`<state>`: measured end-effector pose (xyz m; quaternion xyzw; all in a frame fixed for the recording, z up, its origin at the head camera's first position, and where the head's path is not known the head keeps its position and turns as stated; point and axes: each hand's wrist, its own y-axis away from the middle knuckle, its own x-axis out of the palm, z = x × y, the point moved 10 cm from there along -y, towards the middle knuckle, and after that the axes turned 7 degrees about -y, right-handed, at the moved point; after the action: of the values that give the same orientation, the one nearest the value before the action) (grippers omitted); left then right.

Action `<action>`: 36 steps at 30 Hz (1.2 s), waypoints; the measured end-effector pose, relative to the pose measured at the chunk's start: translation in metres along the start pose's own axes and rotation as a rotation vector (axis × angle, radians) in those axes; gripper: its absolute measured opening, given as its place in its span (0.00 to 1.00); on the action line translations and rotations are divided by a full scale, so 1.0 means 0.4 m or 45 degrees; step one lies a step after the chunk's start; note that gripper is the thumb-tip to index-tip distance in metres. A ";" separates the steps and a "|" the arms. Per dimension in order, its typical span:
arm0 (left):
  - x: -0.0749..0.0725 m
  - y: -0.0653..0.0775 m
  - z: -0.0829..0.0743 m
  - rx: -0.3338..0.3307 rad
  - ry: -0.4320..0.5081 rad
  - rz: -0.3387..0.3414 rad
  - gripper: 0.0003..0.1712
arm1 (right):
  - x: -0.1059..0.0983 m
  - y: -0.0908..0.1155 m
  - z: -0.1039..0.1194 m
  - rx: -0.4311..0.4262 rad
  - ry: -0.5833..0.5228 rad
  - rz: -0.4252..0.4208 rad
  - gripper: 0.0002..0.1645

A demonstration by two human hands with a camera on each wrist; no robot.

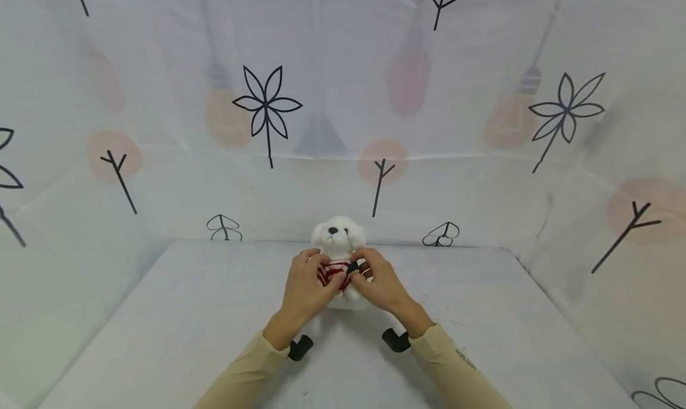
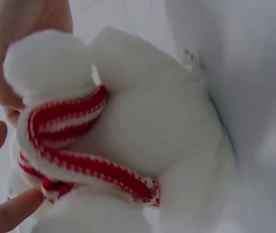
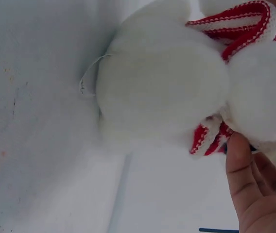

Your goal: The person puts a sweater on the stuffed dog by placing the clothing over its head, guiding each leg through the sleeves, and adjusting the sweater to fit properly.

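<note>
A white plush dog [image 1: 334, 239] sits upright on the table, facing the head camera, with a red-and-white striped knit garment [image 1: 334, 268] round its body. My left hand [image 1: 311, 281] holds the garment at the dog's left-of-view side, thumb across its front; in the left wrist view a fingertip [image 2: 31, 196] presses the red knit. On the other side my right hand [image 1: 379, 281] pinches the garment's edge near a small dark patch [image 1: 352, 267]. The right wrist view shows its fingers [image 3: 240, 160] at the striped knit [image 3: 206, 140], beside the dog's white fur [image 3: 162, 87].
The dog stands near the back of a white-covered table [image 1: 214, 319]. Behind it hangs a white cloth [image 1: 332, 183] printed with plants. Black angled pieces [image 1: 396, 340] sit by both wrists. A small white tag [image 2: 188, 57] sticks out of the dog's fur.
</note>
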<state>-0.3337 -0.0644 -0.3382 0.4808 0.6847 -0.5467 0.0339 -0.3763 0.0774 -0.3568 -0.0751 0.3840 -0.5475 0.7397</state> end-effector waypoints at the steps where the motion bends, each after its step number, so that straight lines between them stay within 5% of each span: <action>1: -0.002 0.000 -0.005 0.006 -0.019 -0.008 0.19 | 0.001 0.000 -0.001 0.013 -0.005 -0.002 0.16; 7: -0.004 0.004 -0.019 0.026 -0.070 -0.014 0.24 | 0.013 0.005 -0.011 0.100 -0.077 0.012 0.19; 14: -0.019 0.003 -0.022 -0.012 -0.044 -0.031 0.26 | 0.041 0.004 0.002 -0.018 -0.062 0.096 0.25; 23: -0.019 0.001 -0.001 -0.124 0.014 0.020 0.22 | 0.027 0.003 0.006 0.101 -0.271 0.060 0.21; 27: -0.016 0.000 0.006 -0.140 0.016 0.030 0.20 | 0.011 0.002 0.029 0.078 -0.246 0.029 0.25; 30: -0.014 0.001 0.011 -0.146 -0.004 0.032 0.21 | 0.016 0.001 -0.010 0.113 -0.230 0.014 0.27; 36: -0.008 0.004 0.014 -0.173 -0.001 0.045 0.25 | 0.020 0.004 0.019 0.210 -0.328 0.070 0.36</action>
<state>-0.3335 -0.0707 -0.3398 0.4892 0.7116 -0.4985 0.0762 -0.3693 0.0689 -0.3564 -0.0732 0.2417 -0.5427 0.8011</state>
